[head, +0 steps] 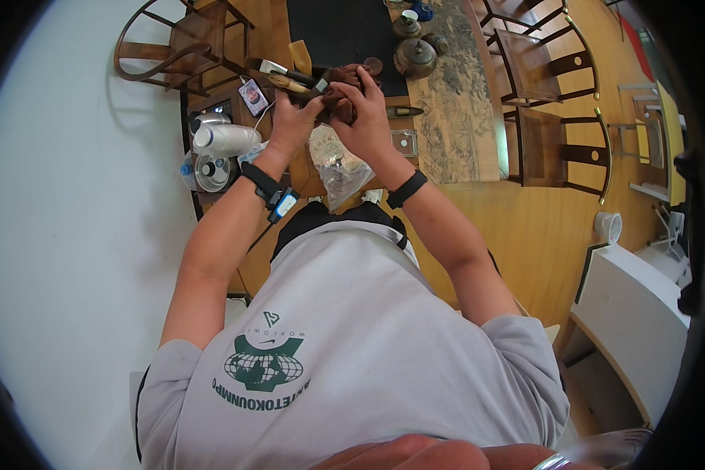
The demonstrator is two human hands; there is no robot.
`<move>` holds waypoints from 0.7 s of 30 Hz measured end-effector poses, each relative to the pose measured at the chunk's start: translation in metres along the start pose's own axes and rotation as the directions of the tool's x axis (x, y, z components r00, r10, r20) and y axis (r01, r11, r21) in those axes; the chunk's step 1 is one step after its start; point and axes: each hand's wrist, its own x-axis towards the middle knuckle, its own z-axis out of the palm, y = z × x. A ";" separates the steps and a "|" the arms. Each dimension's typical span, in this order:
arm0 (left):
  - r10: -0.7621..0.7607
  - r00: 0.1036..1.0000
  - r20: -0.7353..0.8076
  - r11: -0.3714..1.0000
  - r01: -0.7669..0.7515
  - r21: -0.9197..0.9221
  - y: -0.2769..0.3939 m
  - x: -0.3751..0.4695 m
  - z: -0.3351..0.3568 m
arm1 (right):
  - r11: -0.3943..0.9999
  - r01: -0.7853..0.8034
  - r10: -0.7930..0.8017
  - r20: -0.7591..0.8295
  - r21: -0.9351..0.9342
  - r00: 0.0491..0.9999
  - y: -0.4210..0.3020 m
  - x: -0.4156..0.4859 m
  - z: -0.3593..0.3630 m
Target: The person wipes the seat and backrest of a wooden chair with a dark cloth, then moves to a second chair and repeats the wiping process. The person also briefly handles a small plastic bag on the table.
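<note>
Both my hands are together over the near part of the wooden table. My left hand [294, 123] grips a dark brown object [320, 87] that is partly hidden by the fingers. Beside it are a light-bristled brush [288, 84] and a dark-handled tool [296, 75] with a pale end; whether they sit in the object is unclear. A crumpled reddish-brown cloth [346, 76] is in my right hand [364, 114], pressed against that object. Below the hands, a clear plastic bag [343, 170] hangs at the table edge.
Metal teapots [415, 59] stand beyond the black mat [341, 29]. A phone [252, 97] with a cable, a white bottle [226, 140] and a glass-lidded pot [214, 172] are at the left. Wooden chairs [529, 64] line the right side; another chair [194, 44] stands far left.
</note>
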 end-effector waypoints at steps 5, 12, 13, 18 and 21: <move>-0.225 0.974 -0.018 0.965 0.220 -0.142 0.009 -0.009 0.004 | 0.998 -0.016 0.013 0.060 0.053 0.998 0.012 0.003 0.001; -0.310 0.949 0.053 0.936 0.314 -0.157 0.023 -0.012 0.003 | 0.994 -0.030 0.031 -0.009 0.109 0.999 0.018 0.001 0.001; -0.318 0.947 0.047 0.935 0.322 -0.152 0.023 -0.012 0.003 | 0.994 -0.031 0.033 -0.018 0.102 0.999 0.018 0.000 0.002; -0.248 0.969 0.022 0.959 0.249 -0.134 0.015 -0.011 0.009 | 0.990 -0.030 0.038 -0.056 0.134 0.998 0.025 -0.008 0.006; -0.120 0.991 0.060 0.989 0.125 -0.084 0.011 -0.010 0.013 | 0.987 -0.033 0.048 -0.095 0.159 0.994 0.028 -0.010 0.005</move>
